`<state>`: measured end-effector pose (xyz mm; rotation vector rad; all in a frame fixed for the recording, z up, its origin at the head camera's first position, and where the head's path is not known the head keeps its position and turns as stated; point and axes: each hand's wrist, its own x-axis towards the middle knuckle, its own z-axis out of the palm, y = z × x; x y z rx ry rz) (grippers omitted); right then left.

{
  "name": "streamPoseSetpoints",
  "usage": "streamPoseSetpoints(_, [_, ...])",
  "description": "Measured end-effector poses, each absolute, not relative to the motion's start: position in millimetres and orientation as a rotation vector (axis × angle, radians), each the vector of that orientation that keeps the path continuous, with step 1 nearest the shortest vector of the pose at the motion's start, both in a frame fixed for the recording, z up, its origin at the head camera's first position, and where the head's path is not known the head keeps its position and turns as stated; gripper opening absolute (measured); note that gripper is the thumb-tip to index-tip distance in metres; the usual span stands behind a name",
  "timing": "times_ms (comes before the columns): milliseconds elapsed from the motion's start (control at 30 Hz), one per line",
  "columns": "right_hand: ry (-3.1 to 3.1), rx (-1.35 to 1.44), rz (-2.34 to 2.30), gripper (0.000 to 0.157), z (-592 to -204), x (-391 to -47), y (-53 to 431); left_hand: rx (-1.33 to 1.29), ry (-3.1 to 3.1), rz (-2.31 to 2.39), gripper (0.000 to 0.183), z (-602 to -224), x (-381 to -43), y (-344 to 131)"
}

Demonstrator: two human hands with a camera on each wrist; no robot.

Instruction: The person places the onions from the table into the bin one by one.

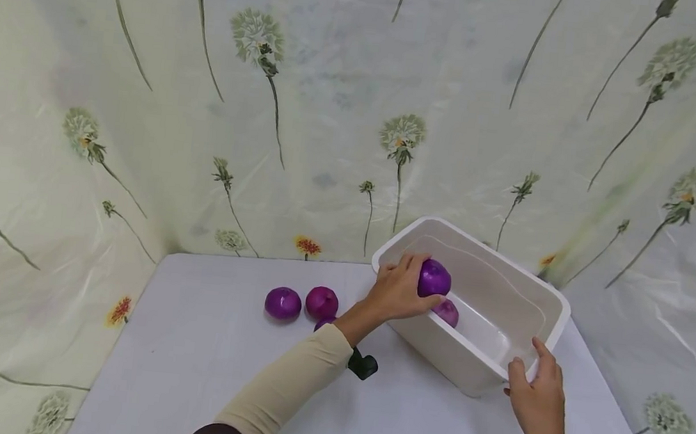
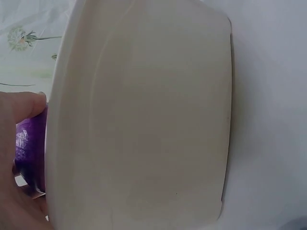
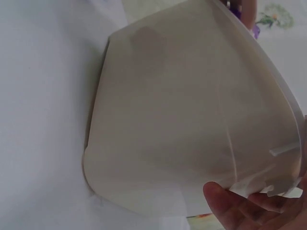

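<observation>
Cropped sleeve (image 1: 286, 383), an onion (image 1: 324, 322) mostly behind, another onion (image 1: 435, 278) in left grip (image 1: 402, 291)

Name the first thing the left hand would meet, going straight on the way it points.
Likely the far inner wall of the white bin, beyond the purple onion that the left hand holds. Depth is unclear, so it might pass above.

Onions (image 1: 283, 304) left of bin (image 1: 454, 358)
</observation>
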<state>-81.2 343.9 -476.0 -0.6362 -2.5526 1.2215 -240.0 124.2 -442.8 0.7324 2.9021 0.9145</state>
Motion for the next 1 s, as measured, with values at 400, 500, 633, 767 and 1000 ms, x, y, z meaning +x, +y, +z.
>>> streamPoseSetpoints(400, [-2.557, -0.618, 1.205, 0.062, -475.6, -80.2, 343.1, 0.77, 3.002, 0.726, 0.078, -449.9, -241.5, 125.5])
streamPoseSetpoints(500, [-2.552, -0.62, 1.218, 0.062, -474.8, -81.2, 342.7, 0.788, 3.013, 0.699, 0.077, -450.3, -241.4, 124.8])
streamPoseSetpoints(633, [-2.544, -0.618, 1.272, 0.064, -474.6, -82.9, 342.4, 0.826, 3.014, 0.716, 0.076, -451.1, -240.4, 120.7])
streamPoseSetpoints(767, [-2.54, -0.62, 1.283, 0.064, -474.5, -82.7, 342.2, 0.86, 2.991, 0.791, 0.073, -452.5, -238.3, 111.6])
streamPoseSetpoints(1000, [-2.536, -0.622, 1.271, 0.064, -474.2, -82.9, 343.1, 0.828, 2.973, 1.011, 0.068, -459.1, -228.4, 77.3])
